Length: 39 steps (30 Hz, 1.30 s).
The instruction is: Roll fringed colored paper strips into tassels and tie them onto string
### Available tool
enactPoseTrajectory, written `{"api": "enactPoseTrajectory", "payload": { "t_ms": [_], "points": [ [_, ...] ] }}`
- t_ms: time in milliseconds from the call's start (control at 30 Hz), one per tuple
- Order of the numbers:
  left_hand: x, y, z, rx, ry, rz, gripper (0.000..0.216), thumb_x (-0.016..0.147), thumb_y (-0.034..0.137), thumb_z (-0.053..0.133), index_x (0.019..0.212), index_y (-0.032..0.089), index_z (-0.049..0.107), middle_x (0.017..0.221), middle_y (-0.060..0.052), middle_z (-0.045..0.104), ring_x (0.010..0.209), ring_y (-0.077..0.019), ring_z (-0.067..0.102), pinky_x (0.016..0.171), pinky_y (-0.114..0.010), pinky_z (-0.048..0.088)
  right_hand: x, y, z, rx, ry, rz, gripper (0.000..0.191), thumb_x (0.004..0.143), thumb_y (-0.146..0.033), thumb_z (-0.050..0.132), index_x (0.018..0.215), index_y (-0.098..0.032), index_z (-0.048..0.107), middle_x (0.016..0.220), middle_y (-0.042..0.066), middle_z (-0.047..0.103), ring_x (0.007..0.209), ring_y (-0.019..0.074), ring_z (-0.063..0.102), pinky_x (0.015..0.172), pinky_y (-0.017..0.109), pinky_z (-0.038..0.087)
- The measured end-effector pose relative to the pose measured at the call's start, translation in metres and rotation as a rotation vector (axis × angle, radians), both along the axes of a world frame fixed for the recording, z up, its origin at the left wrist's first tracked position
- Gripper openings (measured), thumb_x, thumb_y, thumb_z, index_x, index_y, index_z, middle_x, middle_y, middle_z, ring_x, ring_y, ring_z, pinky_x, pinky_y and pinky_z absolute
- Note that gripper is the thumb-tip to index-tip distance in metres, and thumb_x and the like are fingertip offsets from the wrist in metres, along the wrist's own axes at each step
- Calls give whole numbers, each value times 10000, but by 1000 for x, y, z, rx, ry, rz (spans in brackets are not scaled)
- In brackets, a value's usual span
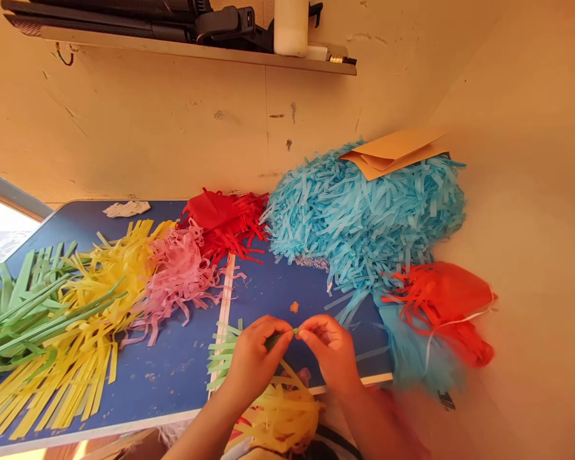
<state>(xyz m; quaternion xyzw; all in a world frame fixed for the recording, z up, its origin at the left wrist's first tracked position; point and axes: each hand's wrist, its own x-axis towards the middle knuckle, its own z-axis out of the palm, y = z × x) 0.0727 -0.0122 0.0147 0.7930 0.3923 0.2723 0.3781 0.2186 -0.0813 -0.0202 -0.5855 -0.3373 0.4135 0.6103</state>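
Observation:
My left hand [255, 356] and my right hand [329, 348] meet over the front of the blue table [182, 364]. Both pinch a thin rolled green paper strip [282, 335] between their fingertips. Just left of my left hand lies a small fringed green paper piece [223, 351]. Under my wrists sits a bunch of yellow fringed paper [282, 412], near my lap.
Piles of fringed paper cover the table: green [14, 306], yellow [84, 319], pink [179, 275], red [227, 220], a big light blue heap [359, 217] with a tan folded card [393, 153] on top, and orange-red [443, 303]. A shelf [191, 48] hangs on the wall above.

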Motion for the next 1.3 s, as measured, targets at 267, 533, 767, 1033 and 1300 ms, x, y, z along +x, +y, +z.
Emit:
{"api": "enactPoseTrajectory", "payload": {
  "t_ms": [267,533,767,1033,1300],
  "points": [
    [0,-3,-3,164,42,-86,146,900,254,559,836,227,687,761,-15,723,698,-167,649,673,-298,489,7,-5,-3,2,-113,106,84,824,-293,649,846,-213,657,826,28,678,784,178,629,744,302,521],
    [-5,-2,-14,62,-76,-100,98,851,297,676,924,233,664,714,11,727,728,-164,655,649,-266,519,15,-8,-4,-31,88,226,185,769,-329,744,906,-225,677,836,23,706,779,179,648,739,304,518],
    [-2,5,-5,164,-80,-209,143,902,325,623,811,250,704,691,27,738,621,-132,635,738,-306,500,19,-10,-2,80,-24,159,113,792,-294,740,713,-224,698,762,13,692,729,172,640,684,281,511],
    [5,-5,-5,420,-144,-139,45,900,224,616,894,230,660,828,16,745,743,-124,694,1007,-391,456,19,-22,6,97,-218,51,86,854,-267,675,799,-229,728,829,33,729,784,183,672,733,284,531],
    [17,-15,-9,504,-165,-138,97,882,143,614,885,235,643,841,31,738,751,-111,693,1057,-394,414,20,-30,10,146,-340,-47,85,845,-186,679,790,-240,715,795,2,728,747,155,673,731,262,519]
  ]
}}
